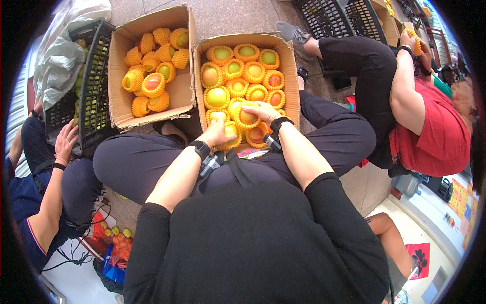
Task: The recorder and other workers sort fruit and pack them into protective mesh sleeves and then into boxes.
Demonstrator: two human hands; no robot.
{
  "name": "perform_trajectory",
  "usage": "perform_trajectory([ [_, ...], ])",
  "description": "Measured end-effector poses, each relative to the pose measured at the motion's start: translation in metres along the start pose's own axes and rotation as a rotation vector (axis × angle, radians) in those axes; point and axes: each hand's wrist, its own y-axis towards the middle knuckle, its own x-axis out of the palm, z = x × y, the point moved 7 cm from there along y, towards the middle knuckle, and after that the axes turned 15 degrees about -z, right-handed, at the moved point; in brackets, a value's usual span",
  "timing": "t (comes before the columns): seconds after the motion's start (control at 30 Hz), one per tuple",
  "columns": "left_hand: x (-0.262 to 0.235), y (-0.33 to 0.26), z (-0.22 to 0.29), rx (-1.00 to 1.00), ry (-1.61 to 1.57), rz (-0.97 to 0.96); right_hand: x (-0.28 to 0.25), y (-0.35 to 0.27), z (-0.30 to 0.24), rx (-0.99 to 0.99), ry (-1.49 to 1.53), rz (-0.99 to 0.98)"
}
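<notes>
Your right hand (261, 110) grips a netted fruit (247, 117) at the box's (289, 61) near edge; left hand (216, 135) closes on another (231, 130); box nearly full.

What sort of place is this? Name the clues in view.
Probably a fruit-packing spot: two cardboard boxes hold fruit in orange foam nets, a black crate holds loose green fruit, and people sit working on the floor.
</notes>
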Motion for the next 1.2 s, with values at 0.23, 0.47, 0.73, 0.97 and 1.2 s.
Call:
perform_trajectory([
  [0.23,-0.010,-0.025,0.020,-0.195,0.261,-0.176,0.005,0.000,-0.008,0.022,-0.013,-0.004],
  [0.47,-0.021,-0.043,0.046,-0.208,0.534,-0.104,0.020,-0.002,-0.019,0.007,-0.105,-0.045],
  [0.73,-0.006,-0.026,0.043,0.042,0.427,-0.175,0.013,-0.006,-0.026,0.064,-0.221,0.030],
  [0.97,-0.017,-0.030,0.048,0.004,0.524,-0.049,0.010,0.010,-0.008,0.023,-0.288,0.011],
  [1.2,-0.002,-0.011,0.026,0.008,0.333,-0.201,0.028,-0.002,-0.026,0.007,-0.370,0.005],
])
